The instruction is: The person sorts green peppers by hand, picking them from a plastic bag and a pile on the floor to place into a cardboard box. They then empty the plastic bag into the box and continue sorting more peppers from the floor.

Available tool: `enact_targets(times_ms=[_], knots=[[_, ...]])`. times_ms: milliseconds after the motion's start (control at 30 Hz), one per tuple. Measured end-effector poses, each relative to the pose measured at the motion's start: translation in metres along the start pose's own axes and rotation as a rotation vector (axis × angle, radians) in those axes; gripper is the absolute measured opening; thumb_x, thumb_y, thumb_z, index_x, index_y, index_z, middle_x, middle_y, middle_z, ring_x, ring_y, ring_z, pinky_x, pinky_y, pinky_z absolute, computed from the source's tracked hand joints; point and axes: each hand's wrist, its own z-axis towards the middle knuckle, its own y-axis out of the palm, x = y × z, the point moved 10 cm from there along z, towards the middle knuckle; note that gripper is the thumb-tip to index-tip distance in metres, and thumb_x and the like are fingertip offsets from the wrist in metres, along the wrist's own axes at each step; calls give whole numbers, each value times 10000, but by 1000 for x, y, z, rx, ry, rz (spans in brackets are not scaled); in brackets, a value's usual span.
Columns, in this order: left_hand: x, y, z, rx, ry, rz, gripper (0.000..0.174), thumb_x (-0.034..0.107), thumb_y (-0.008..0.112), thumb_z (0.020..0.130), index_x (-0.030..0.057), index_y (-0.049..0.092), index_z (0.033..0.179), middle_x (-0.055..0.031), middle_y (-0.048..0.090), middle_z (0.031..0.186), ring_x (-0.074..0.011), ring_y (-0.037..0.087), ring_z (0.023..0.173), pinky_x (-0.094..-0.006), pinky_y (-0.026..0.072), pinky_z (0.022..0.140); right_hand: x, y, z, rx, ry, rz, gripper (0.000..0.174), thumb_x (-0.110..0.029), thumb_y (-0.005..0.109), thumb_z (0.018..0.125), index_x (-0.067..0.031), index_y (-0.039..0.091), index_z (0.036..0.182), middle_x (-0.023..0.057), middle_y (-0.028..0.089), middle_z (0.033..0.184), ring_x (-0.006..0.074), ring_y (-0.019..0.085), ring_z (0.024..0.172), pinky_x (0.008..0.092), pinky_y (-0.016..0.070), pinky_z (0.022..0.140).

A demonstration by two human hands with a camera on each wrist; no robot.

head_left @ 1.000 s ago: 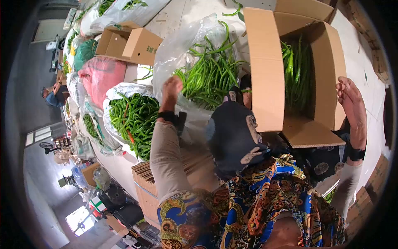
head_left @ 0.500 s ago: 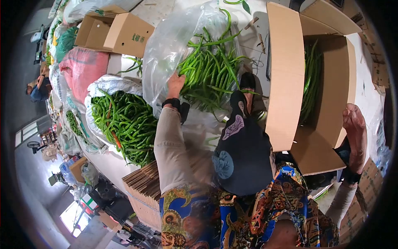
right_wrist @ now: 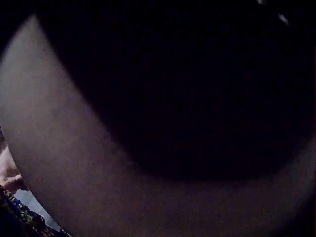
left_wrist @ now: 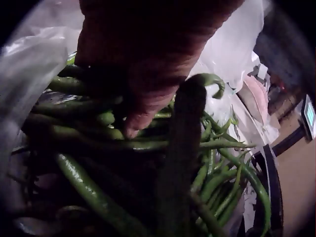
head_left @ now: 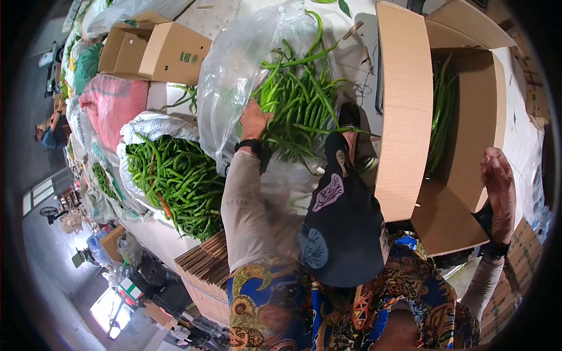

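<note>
Some peppers (head_left: 301, 100) are seemingly being gathered by the left hand (head_left: 254, 121), closure unclear, right hand (head_left: 500, 190) loosely curled; gentle lifting is needed.

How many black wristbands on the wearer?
2: one black wristband by the left hand, near long green peppers; another by the right hand, beside the brown cardboard box. More could be hidden.

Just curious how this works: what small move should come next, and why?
Probably the left hand should gather a few green peppers: its fingers reach in among them, and the open cardboard box nearby has similar long peppers inside.
</note>
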Motion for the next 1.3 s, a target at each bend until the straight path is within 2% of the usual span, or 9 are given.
enact_targets(times_ms=[167,467,800,867,1033,1100,1167,1233,1300], knots=[[7,2,-1,62,206,-134,619,386,800,598,-8,573,1018,-255,638,945,-409,615,906,-444,486,785,2,10,2,-70,4,56,375,-267,634,900,-32,538,1177,0,574,959,36,515,760,164,401,665],[13,17,3,-204,64,-180,787,340,768,584,-38,489,1215,-264,590,1147,-386,567,1081,-389,454,932,2,28,3,-105,32,163,299,-242,588,931,-29,562,1139,26,588,948,69,503,765,194,380,687],[12,3,0,-12,99,-251,745,377,765,577,-15,549,1173,-260,606,1109,-384,570,1059,-406,449,934,-6,34,-8,-87,6,119,314,-253,607,916,-31,568,1136,32,583,947,78,503,772,204,374,695],[21,29,-6,-461,61,-319,698,370,750,597,-5,571,1159,-266,591,1136,-389,560,1078,-406,439,948,-6,34,-9,-83,25,131,307,-250,606,916,-35,571,1131,30,583,938,81,505,774,207,377,701],[28,20,-9,-306,151,-228,601,311,732,631,-2,589,1124,-239,615,1098,-390,588,1020,-399,462,899,-10,31,-18,-42,30,110,294,-244,601,918,-39,572,1127,23,587,937,81,512,784,209,383,715],[24,-25,-15,48,107,-374,483,201,706,677,-10,584,1095,-199,647,971,-308,626,903,-367,481,816,-14,32,-21,-44,21,107,286,-240,595,921,-40,573,1123,21,589,939,80,514,788,209,384,719],[27,-43,-22,55,76,-554,453,153,695,688,-13,577,1093,-197,648,951,-299,631,881,-357,487,800,-15,32,-24,-18,23,80,270,-233,580,929,-38,573,1115,19,589,930,80,512,789,211,384,721],[26,-18,-18,-230,148,-263,509,175,698,689,11,566,1152,-191,642,1048,-330,615,988,-379,469,859,-10,37,-24,-42,19,75,265,-234,576,930,-40,574,1112,17,586,919,80,510,789,213,384,723],[74,-70,-51,-172,109,-284,511,156,688,694,10,556,1166,-192,641,1052,-330,614,989,-381,467,858,-16,35,-23,-32,-4,78,260,-234,572,932,-42,574,1108,15,583,909,80,508,789,214,384,724]])
